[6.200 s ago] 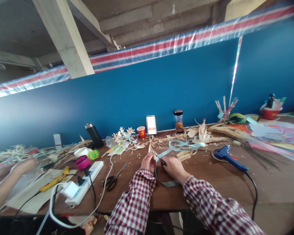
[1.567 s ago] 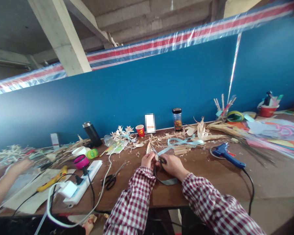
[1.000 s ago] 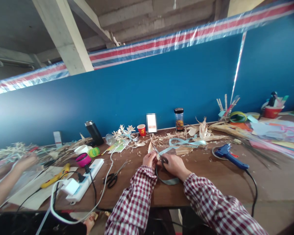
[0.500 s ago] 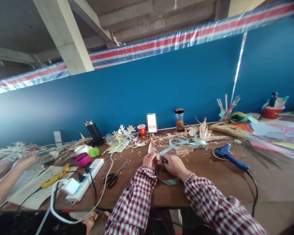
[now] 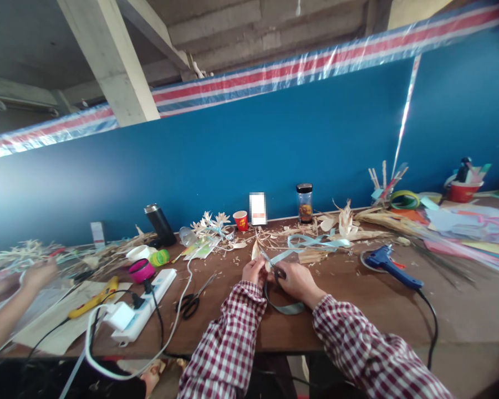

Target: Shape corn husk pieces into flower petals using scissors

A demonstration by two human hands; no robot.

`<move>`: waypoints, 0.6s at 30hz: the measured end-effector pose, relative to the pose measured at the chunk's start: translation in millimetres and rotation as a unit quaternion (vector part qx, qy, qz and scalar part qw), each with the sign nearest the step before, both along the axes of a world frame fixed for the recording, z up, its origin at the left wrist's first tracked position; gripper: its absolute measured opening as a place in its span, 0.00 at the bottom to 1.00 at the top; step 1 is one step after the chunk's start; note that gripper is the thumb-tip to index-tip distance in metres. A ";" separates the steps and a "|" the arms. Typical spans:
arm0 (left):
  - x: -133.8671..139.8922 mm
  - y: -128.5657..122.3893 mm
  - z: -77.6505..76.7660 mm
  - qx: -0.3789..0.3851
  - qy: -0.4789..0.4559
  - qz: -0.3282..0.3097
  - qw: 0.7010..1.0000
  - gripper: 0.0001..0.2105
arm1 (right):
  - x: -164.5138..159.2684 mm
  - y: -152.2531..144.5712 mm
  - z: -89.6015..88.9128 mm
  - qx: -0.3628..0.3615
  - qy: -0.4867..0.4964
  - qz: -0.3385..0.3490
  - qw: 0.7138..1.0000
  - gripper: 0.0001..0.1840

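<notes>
My left hand (image 5: 253, 271) pinches a pale, dry husk piece (image 5: 255, 250) that points up from the fingers. Close beside it, my right hand (image 5: 298, 281) is closed around the handles of a pair of scissors (image 5: 279, 273), whose blades reach toward the husk piece. Whether the blades touch it cannot be made out. A grey-blue ribbon (image 5: 289, 308) loops down below the right hand onto the brown table. More light-blue ribbon (image 5: 316, 242) lies just beyond the hands, among husk scraps.
To the right lies a blue glue gun (image 5: 393, 267) with its cord. Left are black scissors (image 5: 190, 303), a white power strip (image 5: 152, 305) and a yellow glue gun (image 5: 95, 299). A red paper cup (image 5: 240, 220) and a jar (image 5: 305, 205) stand behind. A co-worker's hand (image 5: 39, 274) is at far left.
My hands, the husk piece and the scissors look almost unmoved. At far left, the co-worker's hand has shifted slightly to the left.
</notes>
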State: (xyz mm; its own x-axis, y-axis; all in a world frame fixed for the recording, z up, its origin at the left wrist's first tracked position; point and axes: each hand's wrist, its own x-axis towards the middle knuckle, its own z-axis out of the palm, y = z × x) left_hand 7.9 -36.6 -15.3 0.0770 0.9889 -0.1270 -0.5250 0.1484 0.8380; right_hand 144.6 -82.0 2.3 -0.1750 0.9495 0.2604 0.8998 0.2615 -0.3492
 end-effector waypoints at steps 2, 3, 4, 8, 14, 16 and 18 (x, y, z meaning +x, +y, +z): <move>0.4 -0.3 0.1 0.001 -0.004 0.001 1.000 0.13 | 0.0 -0.4 0.1 -0.003 -0.001 -0.003 1.000 0.17; 0.5 -0.3 -0.1 0.001 -0.006 0.002 1.000 0.13 | 0.0 -0.5 0.2 -0.005 -0.001 -0.004 1.000 0.17; 0.5 -0.2 -0.4 0.001 -0.007 0.003 1.000 0.13 | -0.1 -0.5 0.4 -0.007 0.000 -0.007 1.000 0.17; 0.1 1.0 -2.6 0.001 -0.007 0.004 1.000 0.14 | -0.4 -1.6 3.0 -0.017 0.003 -0.013 1.000 0.16; -0.2 1.5 -3.3 0.000 -0.002 -0.002 1.000 0.14 | -0.7 -4.9 8.3 -0.026 -0.002 -0.015 1.000 0.15; -0.3 0.7 -2.6 0.002 -0.002 -0.008 1.000 0.13 | -0.6 -4.6 7.6 -0.025 -0.002 -0.014 1.000 0.16; -0.7 0.0 -2.1 0.004 -0.003 -0.012 1.000 0.13 | -0.4 -3.4 5.7 -0.019 -0.001 -0.008 1.000 0.16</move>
State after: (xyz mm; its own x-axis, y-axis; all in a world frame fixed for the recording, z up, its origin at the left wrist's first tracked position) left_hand 7.2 -36.5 -17.5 0.1011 0.9878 -0.1187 -0.5258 0.1544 0.8365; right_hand 144.2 -85.4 8.0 -0.1599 0.9612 0.2246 0.9046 0.2338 -0.3565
